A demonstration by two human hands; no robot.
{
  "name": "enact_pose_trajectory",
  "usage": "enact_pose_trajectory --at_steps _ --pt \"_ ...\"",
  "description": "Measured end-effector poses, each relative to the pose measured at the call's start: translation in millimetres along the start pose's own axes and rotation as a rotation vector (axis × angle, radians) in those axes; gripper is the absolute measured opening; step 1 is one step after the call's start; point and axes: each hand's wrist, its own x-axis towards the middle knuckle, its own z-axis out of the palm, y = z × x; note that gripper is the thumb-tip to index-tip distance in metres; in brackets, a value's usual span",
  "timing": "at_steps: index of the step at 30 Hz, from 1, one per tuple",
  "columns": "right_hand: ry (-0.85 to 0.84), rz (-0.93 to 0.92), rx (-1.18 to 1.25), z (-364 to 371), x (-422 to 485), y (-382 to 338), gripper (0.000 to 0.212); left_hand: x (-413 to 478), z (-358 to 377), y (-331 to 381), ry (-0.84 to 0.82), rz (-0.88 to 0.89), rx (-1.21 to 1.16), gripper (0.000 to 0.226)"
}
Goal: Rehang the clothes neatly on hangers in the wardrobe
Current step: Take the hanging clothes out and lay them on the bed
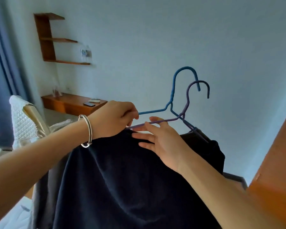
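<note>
Two wire hangers are held up in front of the wall: a blue hanger behind and a purple hanger in front, hooks pointing right. A dark navy garment drapes down from them, with a second dark piece at the right end. My left hand, with a silver bangle on the wrist, pinches the hangers' left arms and the garment's top edge. My right hand lies with fingers spread over the purple hanger's arm and the cloth.
A wooden wall shelf and a wooden desk with small items stand at the back left. A chair with a white quilted cover is at the left, beside blue curtains. An orange-brown wooden panel rises at the right.
</note>
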Motion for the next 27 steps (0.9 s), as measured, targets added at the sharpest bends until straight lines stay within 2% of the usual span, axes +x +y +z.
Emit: enact_pose_trajectory --at_steps 5,10,16,21,24,27 --pt "-0.094 0.048 -0.068 9 64 14 0.013 19 13 -46 0.069 -0.128 0.100 0.019" --pt "-0.107 0.023 -0.240 -1 124 22 0.018 46 33 -77 0.089 -0.225 0.085 0.016" --pt "-0.178 -0.045 -0.386 -36 211 25 0.006 106 62 -114 0.111 -0.315 0.066 0.029" --pt "-0.262 -0.050 -0.519 -84 304 23 0.022 175 98 -154 0.074 -0.450 0.042 0.023" --pt "-0.191 -0.233 -0.714 -118 370 17 0.030 221 113 -183 0.113 -0.536 0.064 0.009" --pt "-0.061 -0.472 -0.803 -152 436 4 0.025 262 123 -208 0.152 -0.610 0.073 0.018"
